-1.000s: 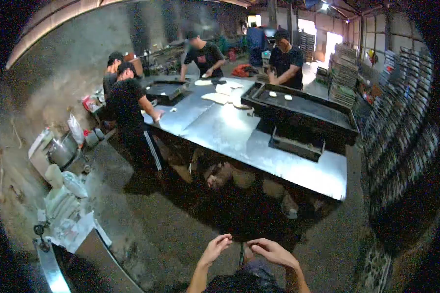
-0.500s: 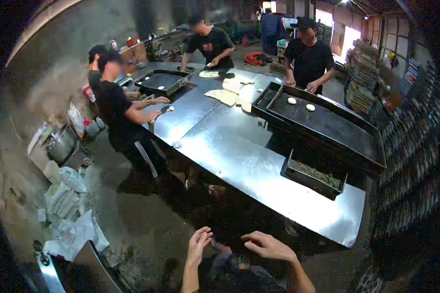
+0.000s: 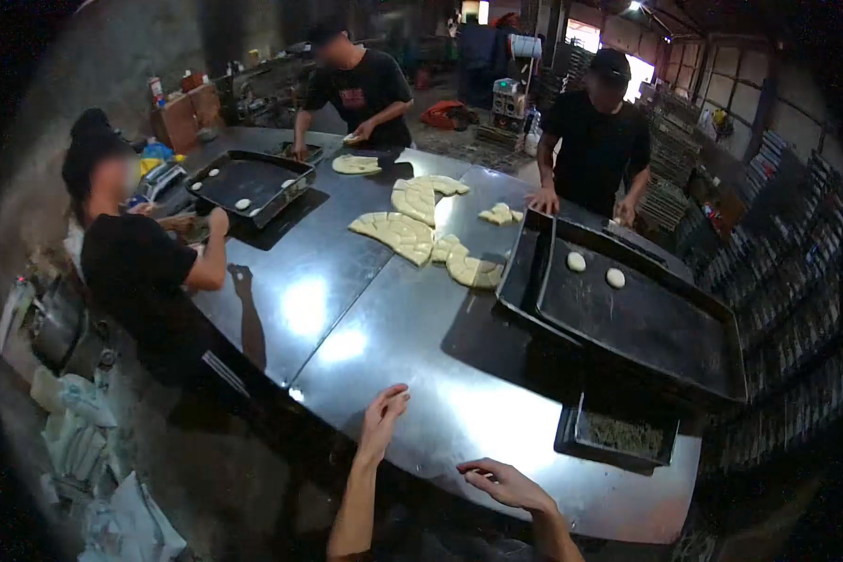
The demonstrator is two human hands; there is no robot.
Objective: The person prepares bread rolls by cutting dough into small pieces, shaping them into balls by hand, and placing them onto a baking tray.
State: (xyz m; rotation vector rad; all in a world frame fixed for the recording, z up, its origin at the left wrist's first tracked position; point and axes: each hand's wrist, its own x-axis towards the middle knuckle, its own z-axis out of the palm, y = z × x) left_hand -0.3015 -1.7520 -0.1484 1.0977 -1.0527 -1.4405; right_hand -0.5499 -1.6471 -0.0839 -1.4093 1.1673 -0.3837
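My left hand (image 3: 382, 420) is raised over the near edge of the shiny metal table (image 3: 384, 351), its fingers loosely curved and holding nothing. To its right, my right hand (image 3: 504, 483) hovers palm down above the same edge, fingers apart and empty. The nearest item to my right hand is a small dark metal box (image 3: 628, 436) with greenish crumbly stuff in it. Farther off lie flat sheets of pale dough (image 3: 398, 234), scored or cut into pieces. A large black baking tray (image 3: 651, 318) on the right holds two round dough pieces (image 3: 615, 278).
Another black tray (image 3: 253, 187) with several dough rounds stands at the far left. One co-worker (image 3: 140, 262) works on the left, another (image 3: 361, 94) at the far end, a third (image 3: 595, 131) behind the large tray. Stacked racks (image 3: 777, 272) line the right; white sacks (image 3: 126, 525) lie lower left.
My view has moved closer to the table, and both hands are now over its edge. The left co-worker's arm has bent upward. The far left tray shows more dough rounds.
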